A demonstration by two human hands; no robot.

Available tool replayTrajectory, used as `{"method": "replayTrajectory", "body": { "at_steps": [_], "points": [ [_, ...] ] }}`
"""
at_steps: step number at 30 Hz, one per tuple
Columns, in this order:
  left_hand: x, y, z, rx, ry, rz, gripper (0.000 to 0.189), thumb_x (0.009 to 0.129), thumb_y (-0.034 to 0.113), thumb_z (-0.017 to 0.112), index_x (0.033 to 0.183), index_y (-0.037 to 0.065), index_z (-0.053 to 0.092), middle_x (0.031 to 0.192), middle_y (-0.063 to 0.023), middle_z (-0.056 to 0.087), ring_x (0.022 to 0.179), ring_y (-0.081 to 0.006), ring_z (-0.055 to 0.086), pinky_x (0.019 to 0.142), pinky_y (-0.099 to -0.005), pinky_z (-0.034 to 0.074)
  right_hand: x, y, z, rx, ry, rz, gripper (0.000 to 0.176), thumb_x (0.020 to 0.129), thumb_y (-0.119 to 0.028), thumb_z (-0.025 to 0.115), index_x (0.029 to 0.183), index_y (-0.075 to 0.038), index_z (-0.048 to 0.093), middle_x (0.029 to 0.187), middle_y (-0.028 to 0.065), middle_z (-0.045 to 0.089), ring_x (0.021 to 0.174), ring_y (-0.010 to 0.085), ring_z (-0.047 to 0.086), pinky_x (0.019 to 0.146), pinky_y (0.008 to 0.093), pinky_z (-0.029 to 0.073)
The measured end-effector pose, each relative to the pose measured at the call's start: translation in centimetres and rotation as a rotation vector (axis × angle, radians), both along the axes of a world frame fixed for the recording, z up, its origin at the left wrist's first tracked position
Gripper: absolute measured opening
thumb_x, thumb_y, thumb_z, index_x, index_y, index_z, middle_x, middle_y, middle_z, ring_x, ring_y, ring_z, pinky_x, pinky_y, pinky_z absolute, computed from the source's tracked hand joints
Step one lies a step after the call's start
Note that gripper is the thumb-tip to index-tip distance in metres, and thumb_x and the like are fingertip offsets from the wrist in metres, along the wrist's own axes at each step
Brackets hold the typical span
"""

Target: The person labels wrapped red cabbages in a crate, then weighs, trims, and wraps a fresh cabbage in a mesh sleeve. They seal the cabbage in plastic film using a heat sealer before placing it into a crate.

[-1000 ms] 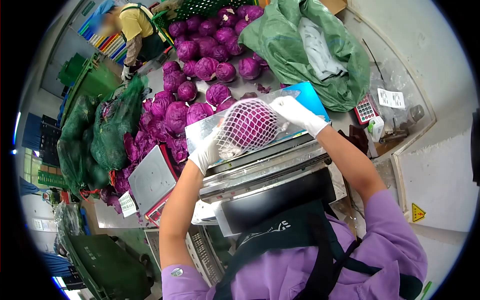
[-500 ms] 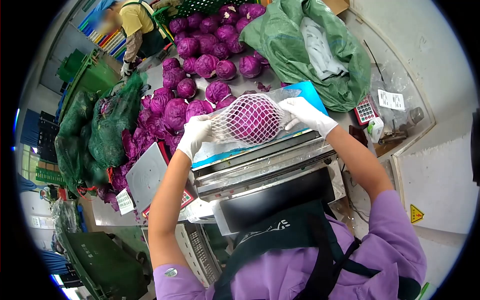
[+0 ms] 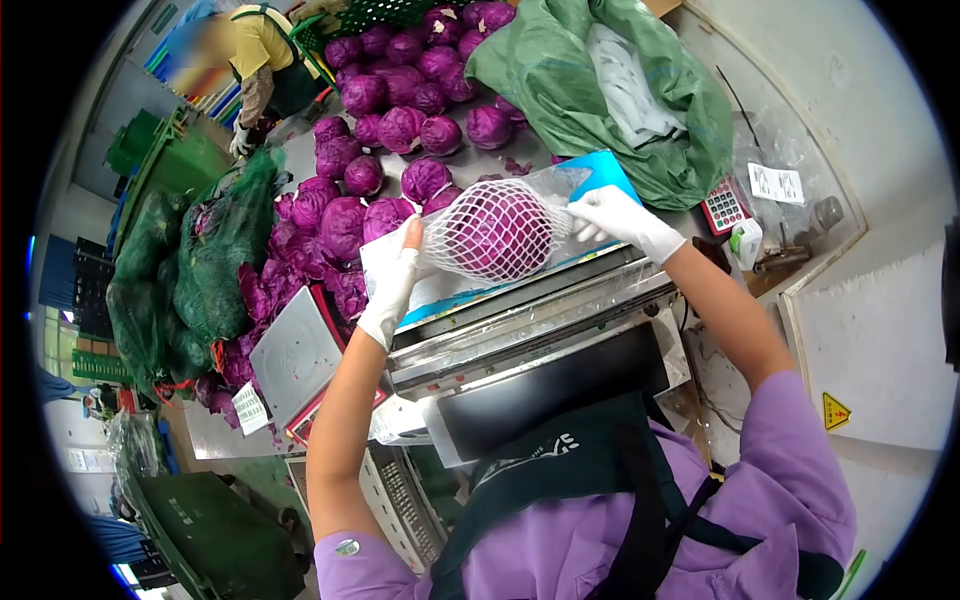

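Note:
A purple cabbage [image 3: 498, 235] in a white foam net [image 3: 455, 240] sits between my hands, with clear plastic film [image 3: 565, 185] about it. My left hand [image 3: 392, 295], in a white glove, is at the net's left end. Its bare thumb tip stands upright against a pale sheet of the film; the other fingers are mostly hidden behind. At the right end, my gloved right hand [image 3: 625, 225] pinches the film's edge beside the net. Both hands are above the wrapping machine [image 3: 530, 335] and its blue board [image 3: 610, 180].
Loose purple cabbages [image 3: 400, 130] and torn leaves cover the table beyond. Green mesh sacks [image 3: 215, 260] lie at the left, near a scale [image 3: 300, 350]. A green woven bag [image 3: 670, 130] and a calculator [image 3: 722, 205] are at the right. A co-worker [image 3: 265, 60] bends at the far left.
My left hand has turned, its thumb now pointing up and a pale sheet spread behind it. The right hand's fingers have drawn together. The whole view has shifted slightly.

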State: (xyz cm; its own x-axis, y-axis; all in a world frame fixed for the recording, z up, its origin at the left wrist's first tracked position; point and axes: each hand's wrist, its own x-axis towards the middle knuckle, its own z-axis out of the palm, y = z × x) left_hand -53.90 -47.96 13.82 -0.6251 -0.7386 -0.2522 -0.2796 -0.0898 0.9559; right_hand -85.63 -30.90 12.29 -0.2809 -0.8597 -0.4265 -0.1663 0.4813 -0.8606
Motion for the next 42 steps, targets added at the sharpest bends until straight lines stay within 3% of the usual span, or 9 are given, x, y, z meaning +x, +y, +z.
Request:
{"method": "replayTrajectory", "body": {
  "at_steps": [7, 15, 19, 25, 31, 34, 37, 40, 42],
  "points": [
    [9.7, 2.7, 1.7, -0.689, -0.441, -0.350, 0.051, 0.083, 0.013, 0.069, 0.132, 0.012, 0.052, 0.083, -0.0087, 0.060, 0.079, -0.0224, 0.060, 0.072, -0.0365, 0.048, -2.1, 8.9, 1.6, -0.477, 1.228, 0.556, 0.036, 0.082, -0.021, 0.065, 0.116, -0.012, 0.060, 0.081, 0.0054, 0.062, 0.073, 0.0239, 0.062, 0.070, 0.0351, 0.048],
    [11.8, 3.9, -0.2, -1.630, -0.561, -0.902, 0.058, 0.082, 0.023, 0.064, 0.136, 0.009, 0.048, 0.077, -0.0033, 0.056, 0.077, -0.0189, 0.057, 0.074, -0.0344, 0.045, -2.2, 10.0, 0.0, -0.601, 1.435, 0.888, 0.055, 0.083, -0.007, 0.050, 0.137, -0.017, 0.049, 0.083, 0.0082, 0.056, 0.076, 0.0241, 0.059, 0.067, 0.0353, 0.048],
    [8.9, 4.6, -2.5, -1.583, -0.671, -0.839, 0.045, 0.090, 0.028, 0.060, 0.133, 0.016, 0.055, 0.063, -0.0060, 0.057, 0.064, -0.0222, 0.059, 0.070, -0.0345, 0.046, -1.3, 9.3, -1.6, -0.543, 1.357, 0.836, 0.038, 0.083, -0.015, 0.058, 0.121, -0.017, 0.060, 0.066, 0.0087, 0.056, 0.060, 0.0277, 0.060, 0.053, 0.0400, 0.047],
    [11.4, 6.9, -1.2, -0.554, -0.247, -0.254, 0.023, 0.098, 0.021, 0.055, 0.097, 0.007, 0.073, 0.081, -0.0060, 0.072, 0.073, -0.0146, 0.065, 0.071, -0.0306, 0.051, 2.0, 13.7, -3.4, -0.559, 0.956, 0.129, 0.021, 0.093, -0.026, 0.059, 0.105, -0.016, 0.072, 0.088, 0.0070, 0.071, 0.077, 0.0242, 0.068, 0.068, 0.0338, 0.054],
    [14.5, 13.7, 6.7, -0.502, -0.221, -0.137, 0.026, 0.098, 0.012, 0.050, 0.111, 0.000, 0.069, 0.087, -0.0069, 0.074, 0.073, -0.0109, 0.067, 0.070, -0.0252, 0.052, 5.7, 21.1, 4.7, -0.413, 0.499, -0.045, 0.020, 0.092, -0.013, 0.063, 0.107, -0.002, 0.071, 0.098, 0.0120, 0.073, 0.085, 0.0179, 0.070, 0.079, 0.0280, 0.053],
    [15.2, 15.8, 14.8, -0.578, 0.044, -0.050, 0.034, 0.099, 0.023, 0.054, 0.108, -0.007, 0.067, 0.086, -0.0146, 0.073, 0.083, -0.0220, 0.071, 0.082, -0.0331, 0.054, 7.5, 23.6, 14.6, -0.167, 0.069, -0.386, 0.018, 0.095, -0.012, 0.060, 0.103, -0.003, 0.073, 0.057, -0.0036, 0.055, 0.046, 0.0021, 0.045, 0.043, 0.0197, 0.035],
    [15.3, 15.1, 19.7, -0.817, 0.271, 0.119, 0.067, 0.097, 0.054, 0.048, 0.107, -0.010, 0.063, 0.084, -0.0205, 0.070, 0.070, -0.0275, 0.071, 0.076, -0.0384, 0.057, 6.6, 22.4, 19.7, -0.805, 0.120, -0.419, 0.027, 0.099, -0.012, 0.049, 0.089, 0.005, 0.067, 0.052, 0.0036, 0.056, 0.043, 0.0109, 0.053, 0.045, 0.0260, 0.044],
    [7.7, 10.2, 19.4, -0.487, 0.650, 0.260, 0.057, 0.101, 0.041, 0.043, 0.129, -0.008, 0.052, 0.101, -0.0182, 0.067, 0.095, -0.0324, 0.068, 0.091, -0.0456, 0.053, 3.1, 13.4, 19.9, -0.953, 0.323, -0.394, 0.031, 0.102, -0.019, 0.045, 0.107, 0.007, 0.061, 0.095, 0.0174, 0.068, 0.083, 0.0213, 0.069, 0.075, 0.0306, 0.055],
    [1.1, 4.7, 19.3, -0.319, 0.845, 0.290, 0.055, 0.104, 0.036, 0.039, 0.137, -0.008, 0.042, 0.125, -0.0229, 0.059, 0.118, -0.0345, 0.058, 0.105, -0.0455, 0.044, 1.3, 4.6, 19.3, -1.054, -0.223, -0.379, 0.037, 0.102, -0.023, 0.044, 0.121, 0.007, 0.055, 0.112, 0.0210, 0.066, 0.105, 0.0286, 0.066, 0.090, 0.0355, 0.055]
  ]
}}
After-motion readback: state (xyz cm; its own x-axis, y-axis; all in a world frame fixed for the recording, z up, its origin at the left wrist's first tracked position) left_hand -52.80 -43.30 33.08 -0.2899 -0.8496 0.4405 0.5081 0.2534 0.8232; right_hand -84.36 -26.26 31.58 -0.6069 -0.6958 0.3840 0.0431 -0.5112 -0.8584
